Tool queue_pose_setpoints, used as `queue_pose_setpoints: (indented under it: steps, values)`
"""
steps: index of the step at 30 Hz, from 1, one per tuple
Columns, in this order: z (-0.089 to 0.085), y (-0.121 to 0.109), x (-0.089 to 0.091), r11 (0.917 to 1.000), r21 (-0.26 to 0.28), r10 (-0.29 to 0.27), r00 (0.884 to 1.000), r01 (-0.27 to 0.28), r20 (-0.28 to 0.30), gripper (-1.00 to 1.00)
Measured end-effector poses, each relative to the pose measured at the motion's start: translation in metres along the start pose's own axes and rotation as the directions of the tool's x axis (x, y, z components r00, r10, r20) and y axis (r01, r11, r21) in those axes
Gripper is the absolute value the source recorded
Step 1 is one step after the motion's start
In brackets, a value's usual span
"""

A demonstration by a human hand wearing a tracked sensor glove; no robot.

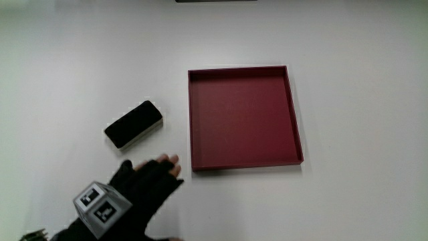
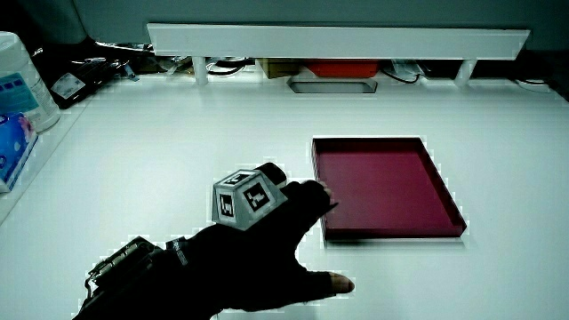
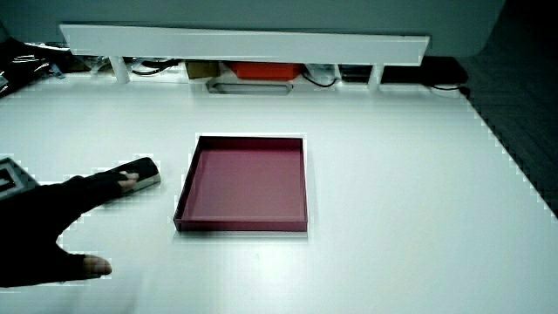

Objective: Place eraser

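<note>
From above, the eraser (image 1: pixel 134 124) is a small oblong block with rounded corners, black on its upper face and pale along its sides. It lies flat and slantwise on the white table (image 1: pixel 348 100), beside the dark red tray (image 1: pixel 245 164) and apart from it. The tray is shallow, square and holds nothing. The hand (image 1: pixel 144 184) is nearer to the person than the eraser, its fingers spread loosely and holding nothing; its fingertips stop short of the eraser and lie near the tray's nearest corner. The patterned cube (image 1: pixel 100 206) sits on its back.

In a side view, the hand (image 2: pixel 267 244) covers most of the eraser; only a dark end (image 2: pixel 271 169) shows past the cube (image 2: pixel 242 199), just beside the tray (image 2: pixel 391 233). The thumb juts out, away from the fingers.

In a side view, the hand (image 3: pixel 52 227) reaches in from the table's edge, its fingertips at the eraser (image 3: pixel 144 177), which shows as a dark block beside the tray (image 3: pixel 244 225). Whether they touch it I cannot tell.
</note>
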Motion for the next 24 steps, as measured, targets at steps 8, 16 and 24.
queue_pose_setpoints:
  steps: [8, 16, 24]
  values:
    - [0.008, 0.017, -0.032, 0.9957, 0.051, 0.073, 0.995, -0.077, 0.073, 0.00]
    - [0.008, 0.038, -0.069, 0.9618, 0.036, 0.263, 0.953, -0.271, 0.150, 0.00]
    - [-0.005, 0.058, -0.119, 0.9462, 0.011, 0.317, 0.934, -0.323, 0.166, 0.00]
